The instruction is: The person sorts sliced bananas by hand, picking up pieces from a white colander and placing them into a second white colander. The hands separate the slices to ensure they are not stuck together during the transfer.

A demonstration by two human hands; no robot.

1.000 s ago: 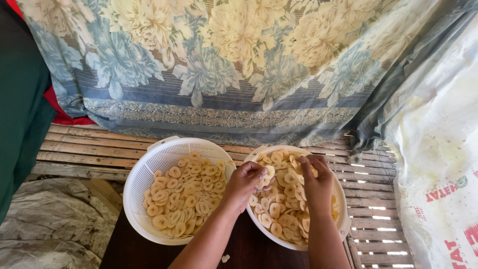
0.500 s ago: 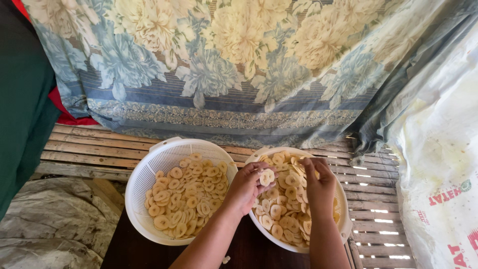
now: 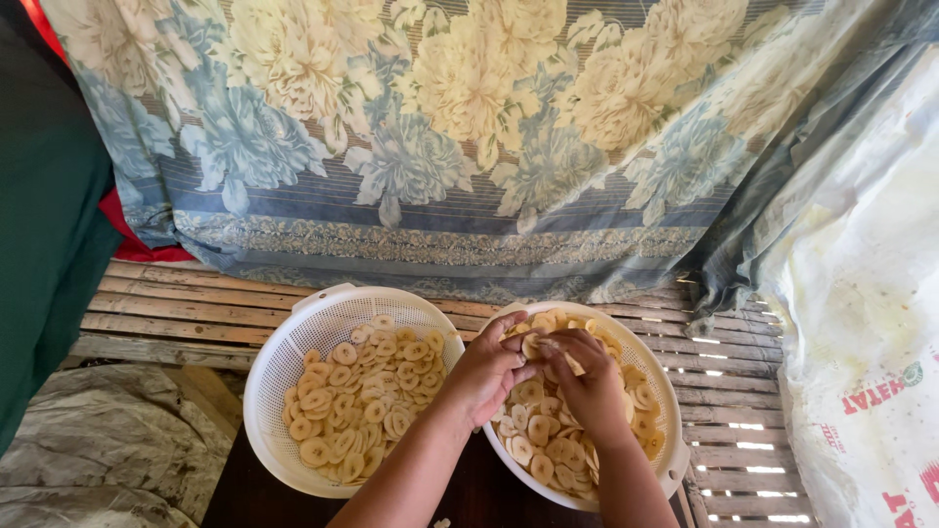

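Both hands have drawn together since a second ago: right hand (image 3: 590,386) moved left to meet left hand (image 3: 492,370) over the far side of the right basket (image 3: 657,381). Each grip is pinched on the same small clump of banana slices (image 3: 544,348), seemingly peeling them apart. Left basket (image 3: 284,362) holds a loose single layer of separated slices (image 3: 367,396); right basket looks about half full, so plenty is left. Slices pale yellow, thin, round. Baskets touch, on slatted bamboo bench (image 3: 186,318).

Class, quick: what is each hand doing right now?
Left hand: curled over the right basket, pinching banana slices.
Right hand: closed on slices too.
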